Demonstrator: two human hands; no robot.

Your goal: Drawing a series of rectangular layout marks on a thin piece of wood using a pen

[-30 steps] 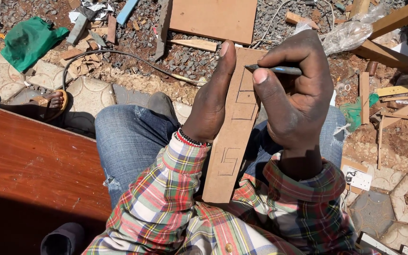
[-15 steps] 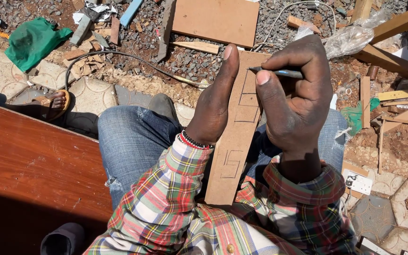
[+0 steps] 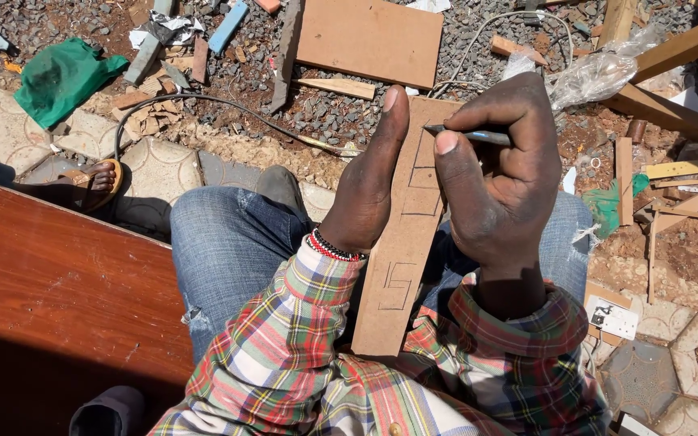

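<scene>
Left hand (image 3: 365,190) grips long board (image 3: 401,266) edge, thumb up along it. Right hand (image 3: 498,173) fingers pinched on pen (image 3: 470,136), tip on board top. Board rests over lap, jeans (image 3: 228,250) below.

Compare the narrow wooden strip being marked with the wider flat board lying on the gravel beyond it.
The narrow wooden strip is long and slim; the wider flat board is broad and nearly rectangular. The strip carries drawn pencil outlines, while the board's face looks unmarked. The strip rests on the person's lap, steadied by the left hand as the right hand puts a pencil to it; the board lies untouched on the gravel. Both are flat, light brown and sunlit.
</scene>
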